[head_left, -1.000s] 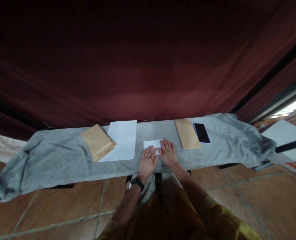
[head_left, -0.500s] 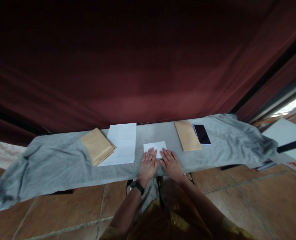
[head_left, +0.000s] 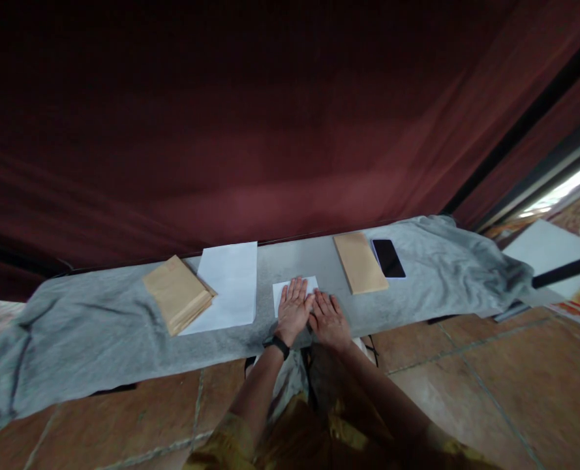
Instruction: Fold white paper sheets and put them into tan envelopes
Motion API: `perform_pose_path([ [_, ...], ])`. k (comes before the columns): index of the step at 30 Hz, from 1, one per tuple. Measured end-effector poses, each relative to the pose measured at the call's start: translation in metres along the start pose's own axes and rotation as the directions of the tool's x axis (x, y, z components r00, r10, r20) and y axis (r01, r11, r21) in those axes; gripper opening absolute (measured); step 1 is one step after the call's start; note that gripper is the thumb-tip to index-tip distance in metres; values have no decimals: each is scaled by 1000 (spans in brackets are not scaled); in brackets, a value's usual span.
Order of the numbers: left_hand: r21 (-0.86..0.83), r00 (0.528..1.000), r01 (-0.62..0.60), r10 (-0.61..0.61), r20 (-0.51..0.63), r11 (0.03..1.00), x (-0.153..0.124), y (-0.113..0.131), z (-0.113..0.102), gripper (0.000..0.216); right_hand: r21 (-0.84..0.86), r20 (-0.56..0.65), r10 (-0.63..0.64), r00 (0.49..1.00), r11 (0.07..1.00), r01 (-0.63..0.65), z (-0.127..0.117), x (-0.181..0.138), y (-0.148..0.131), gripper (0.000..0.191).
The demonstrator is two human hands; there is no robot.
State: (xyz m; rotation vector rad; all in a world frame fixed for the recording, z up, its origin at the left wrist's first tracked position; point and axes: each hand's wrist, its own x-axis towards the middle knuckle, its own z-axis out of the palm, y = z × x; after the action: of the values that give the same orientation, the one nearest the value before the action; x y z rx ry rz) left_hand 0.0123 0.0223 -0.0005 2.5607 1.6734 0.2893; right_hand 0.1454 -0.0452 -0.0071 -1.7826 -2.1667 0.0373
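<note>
A folded white sheet of paper point(head_left: 280, 292) lies near the front of the cloth-covered bench, partly hidden beneath my hands. My left hand point(head_left: 294, 308) rests flat on it, fingers stretched forward, with a dark band on the wrist. Close beside it, my right hand point(head_left: 329, 320) is also flat, its fingers spread by the paper's right edge and its thumb side near my left hand. Neither hand grips anything. To the left is a stack of white paper point(head_left: 231, 281), partly covered by a pile of brown envelopes point(head_left: 178, 294).
Another stack of brown envelopes point(head_left: 361, 263) lies to the right, touching or nearly touching a phone point(head_left: 389, 258). Grey cloth point(head_left: 98, 326) covers the long narrow bench. A dark red curtain point(head_left: 270, 163) rises behind it. Tiled floor point(head_left: 466, 378) shows below.
My left hand has slid rightward over the folded paper, closer to my right hand, uncovering more of the paper's left side. The whole view has shifted and tilted slightly.
</note>
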Motion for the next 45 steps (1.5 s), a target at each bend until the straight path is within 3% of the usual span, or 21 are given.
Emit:
perform_pose_path([
  [8,82,986,141,-132,-106,987,-25,-28,-3,60,13,-75,-23,997,1000,24,5,-3,3,54],
  [19,96,986,146,-137,-95,985,-25,-27,-4,61,57,-17,-31,999,998,32,7,44,1,48],
  [27,90,985,155,-147,-89,984,-26,-26,-7,64,14,-62,-38,997,999,39,14,38,22,55],
  [33,86,989,126,-118,-91,988,-31,-24,-6,62,-1,-68,-36,997,999,36,18,37,21,55],
  [39,35,997,-42,44,-63,998,-45,-3,-5,56,6,-67,-67,996,998,68,19,34,24,57],
  [45,33,994,-98,100,-51,995,-53,-4,-8,63,-7,-33,-98,995,995,98,15,33,26,57],
])
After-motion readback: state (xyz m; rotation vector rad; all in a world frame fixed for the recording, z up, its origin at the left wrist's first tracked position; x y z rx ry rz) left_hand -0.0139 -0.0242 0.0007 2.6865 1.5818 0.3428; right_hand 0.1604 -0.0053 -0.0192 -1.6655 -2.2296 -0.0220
